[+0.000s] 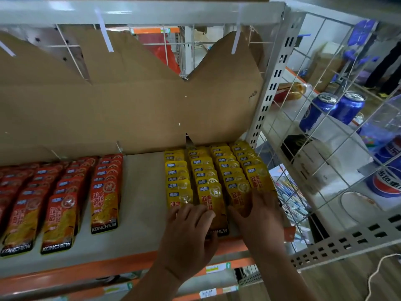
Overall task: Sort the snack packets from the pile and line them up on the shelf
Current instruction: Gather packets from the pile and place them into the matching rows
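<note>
Together — two hands (191, 224) (257, 216), four yellow rows (217, 177)

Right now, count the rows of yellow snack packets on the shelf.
4, side by side on the shelf: first row under the left hand, second row between the hands, third row and fourth row under the right hand. None seems hidden.

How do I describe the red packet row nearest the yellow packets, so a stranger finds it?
On the shelf, red packets fill the left side. One red row sits slightly apart at their right edge; only it borders the bare gap before the yellow packets.
</note>
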A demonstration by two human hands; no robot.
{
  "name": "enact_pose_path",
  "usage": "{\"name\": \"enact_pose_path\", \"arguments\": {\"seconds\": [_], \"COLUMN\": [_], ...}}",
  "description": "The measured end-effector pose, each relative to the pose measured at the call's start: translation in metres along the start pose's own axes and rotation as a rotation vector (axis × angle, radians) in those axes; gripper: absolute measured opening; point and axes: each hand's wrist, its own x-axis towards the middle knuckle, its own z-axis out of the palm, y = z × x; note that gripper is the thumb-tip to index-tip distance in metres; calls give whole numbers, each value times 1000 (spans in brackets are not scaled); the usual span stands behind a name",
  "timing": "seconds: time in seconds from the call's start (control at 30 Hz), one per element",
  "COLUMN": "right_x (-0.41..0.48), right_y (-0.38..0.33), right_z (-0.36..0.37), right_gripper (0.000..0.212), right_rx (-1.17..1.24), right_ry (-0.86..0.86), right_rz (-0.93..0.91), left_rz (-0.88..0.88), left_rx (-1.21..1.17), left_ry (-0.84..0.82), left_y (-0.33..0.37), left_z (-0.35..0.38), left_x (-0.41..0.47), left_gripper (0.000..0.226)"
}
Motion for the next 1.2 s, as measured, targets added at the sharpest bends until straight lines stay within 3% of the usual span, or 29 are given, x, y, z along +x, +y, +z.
{"name": "enact_pose_path", "arguments": {"seconds": [0.47,0.87,1.2], "right_x": [-1,-2,-29], "right_y": [8,15,-50], "right_z": [6,-2,-22], "right_gripper": [85,71,50], "right_rx": [85,291,340], "right_ry": [41,29,35], "right_rz": [-39,-47,-270], "left_rz": [-28,-59,-289], "left_rx": [21,28,-26], "left_ry": [46,83,155], "left_y": [2,1,-14], "left_z": [1,2,-42], "left_x": [0,-2,-44], "left_gripper": [34,30,40]}}
